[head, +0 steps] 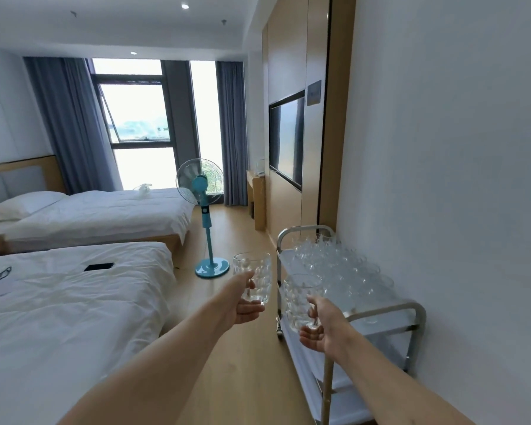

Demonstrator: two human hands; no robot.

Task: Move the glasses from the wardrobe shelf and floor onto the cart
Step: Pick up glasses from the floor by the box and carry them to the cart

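Right hand (318, 329) gripping a clear dimpled glass mug (301, 302), upright. Steel two-tier cart (390, 311), crowded with clear glasses (334, 265), just beyond and right. Left hand (246, 305) gripping a second clear dimpled mug (253, 276), farther off.

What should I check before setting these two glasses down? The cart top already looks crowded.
1. Left hand grips left glass: ok.
2. Right hand grips right glass: ok.
3. Both glasses upright: ok.
4. Free space on cart top: cannot tell; many glasses cover most of it, near end seems bare.
5. Left glass over the cart: not ok, it hangs over the floor beside it.
6. Path clear of fan: ok.
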